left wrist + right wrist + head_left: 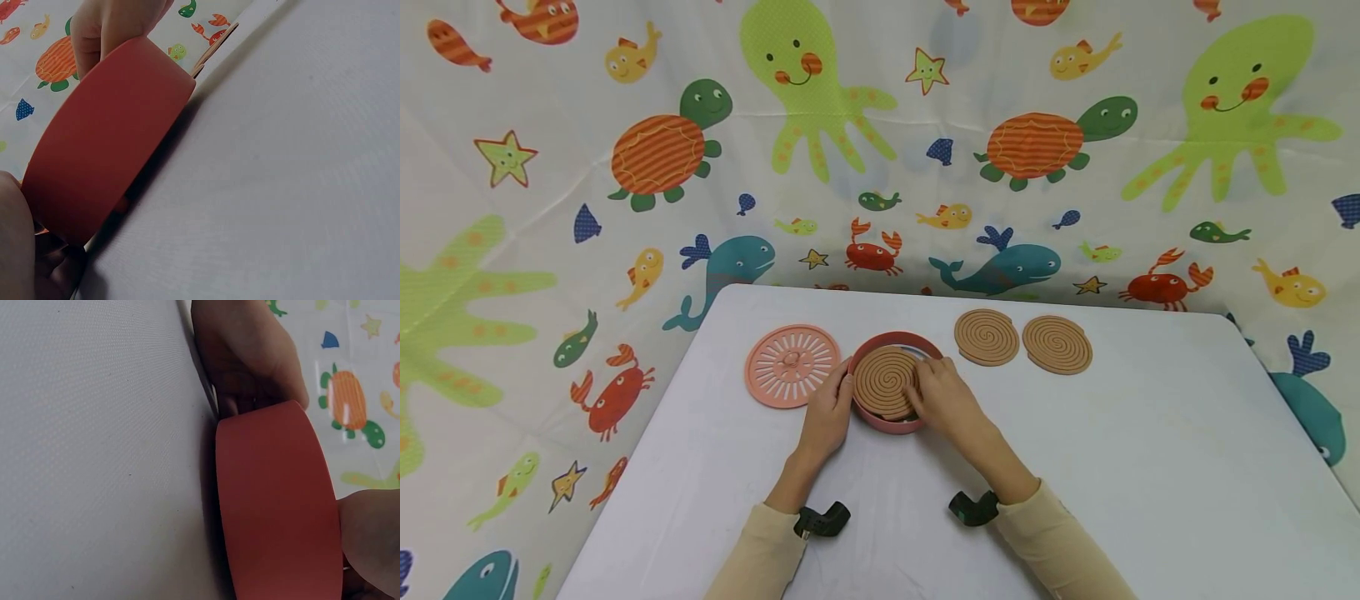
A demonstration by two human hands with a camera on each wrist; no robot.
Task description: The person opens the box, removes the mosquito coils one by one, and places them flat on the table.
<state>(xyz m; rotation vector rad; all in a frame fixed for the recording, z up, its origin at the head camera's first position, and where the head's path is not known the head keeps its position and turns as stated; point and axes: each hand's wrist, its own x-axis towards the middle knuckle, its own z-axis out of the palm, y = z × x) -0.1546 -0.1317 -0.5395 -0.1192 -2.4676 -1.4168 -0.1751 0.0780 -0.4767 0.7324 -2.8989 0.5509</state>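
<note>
A round red mosquito coil holder (887,427) stands on the table with a brown mosquito coil (883,382) at its opening. My left hand (829,407) grips the holder's left side, thumb near the rim; the left wrist view shows this hand (15,237) at the holder's wall (109,137). At the coil's right edge, my right hand (947,396) reaches over the rim and pinches the coil, fingertips partly hidden. In the right wrist view the thumb side of the right hand (375,531) lies by the rim, and the coil is hidden behind the wall.
A pink slotted lid (767,387) lies left of the holder. Two more brown coils, one nearer (987,337) and one farther right (1057,344), lie flat behind my right hand. A sea-animal patterned curtain (880,150) hangs behind the white table (1150,433).
</note>
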